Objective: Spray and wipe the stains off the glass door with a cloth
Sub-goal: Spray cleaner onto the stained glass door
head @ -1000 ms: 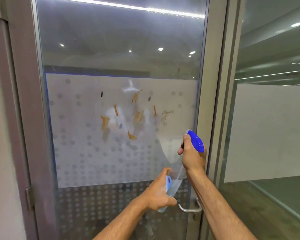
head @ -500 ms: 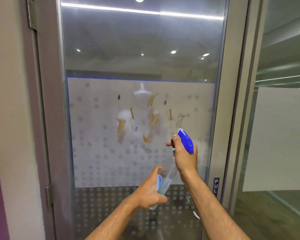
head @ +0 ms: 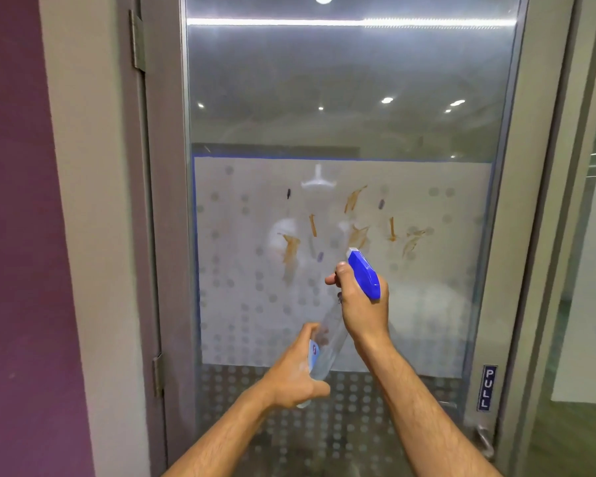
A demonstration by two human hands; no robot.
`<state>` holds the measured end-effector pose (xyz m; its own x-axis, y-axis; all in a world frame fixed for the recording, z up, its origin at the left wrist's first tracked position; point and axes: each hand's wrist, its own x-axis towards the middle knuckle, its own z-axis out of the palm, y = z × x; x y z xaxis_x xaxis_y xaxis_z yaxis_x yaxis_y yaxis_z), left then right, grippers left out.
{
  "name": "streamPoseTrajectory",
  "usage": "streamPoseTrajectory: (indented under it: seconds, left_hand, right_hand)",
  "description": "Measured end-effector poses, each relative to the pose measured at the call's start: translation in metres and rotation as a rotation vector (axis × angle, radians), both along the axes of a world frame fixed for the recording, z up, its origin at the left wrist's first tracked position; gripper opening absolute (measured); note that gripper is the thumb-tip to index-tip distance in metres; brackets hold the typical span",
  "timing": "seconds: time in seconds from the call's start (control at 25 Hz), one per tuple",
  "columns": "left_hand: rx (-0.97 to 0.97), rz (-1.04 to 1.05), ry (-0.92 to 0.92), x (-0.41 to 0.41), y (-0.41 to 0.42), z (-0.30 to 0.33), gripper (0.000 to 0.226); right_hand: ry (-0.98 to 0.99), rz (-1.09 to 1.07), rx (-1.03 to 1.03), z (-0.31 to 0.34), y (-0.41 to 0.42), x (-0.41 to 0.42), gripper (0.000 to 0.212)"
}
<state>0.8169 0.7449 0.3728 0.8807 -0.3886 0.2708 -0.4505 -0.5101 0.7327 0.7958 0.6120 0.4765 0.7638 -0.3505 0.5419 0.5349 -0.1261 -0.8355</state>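
Note:
The glass door [head: 341, 98] has a frosted dotted band at mid height. Several orange-brown stains [head: 353, 199] and small dark spots are smeared across that band. I hold a clear spray bottle [head: 327, 346] with a blue trigger head [head: 365, 275], tilted with its nozzle toward the stains. My right hand [head: 362, 304] grips the neck and trigger. My left hand [head: 298, 370] holds the bottle's lower body. No cloth is in view.
The grey metal door frame [head: 166, 235] has hinges on the left. A purple wall [head: 18, 235] stands further left. A "PULL" sign [head: 486, 387] and a metal handle [head: 484, 438] sit at the lower right. A glass partition [head: 589, 270] stands to the right.
The view has shifted left, so the door sits further right in frame. Both hands with the bottle have moved left across the glass, and the nozzle is now under the middle stains.

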Motion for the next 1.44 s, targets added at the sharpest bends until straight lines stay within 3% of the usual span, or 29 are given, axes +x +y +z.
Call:
streamPoseTrajectory:
  seconds: [0.28,0.72,1.2,1.44]
  left_hand:
    - [0.01,-0.005,-0.024,-0.005,0.019,-0.001,0.085]
    - [0.006,-0.144,-0.016,-0.023,0.027,-0.028,0.09]
    - [-0.061,-0.327,0.069,-0.086,-0.027,-0.073,0.076]
    - [-0.028,-0.408,0.095,-0.134,-0.09,-0.089,0.077]
  right_hand:
    - [-0.017,-0.057,0.084,0.003,0.027,-0.009,0.038]
    - [0.006,-0.109,0.02,-0.03,0.023,-0.044,0.026]
    - [0.163,-0.047,-0.046,-0.073,-0.04,-0.123,0.007]
    - [0.224,-0.128,-0.167,-0.094,-0.111,-0.192,0.014]
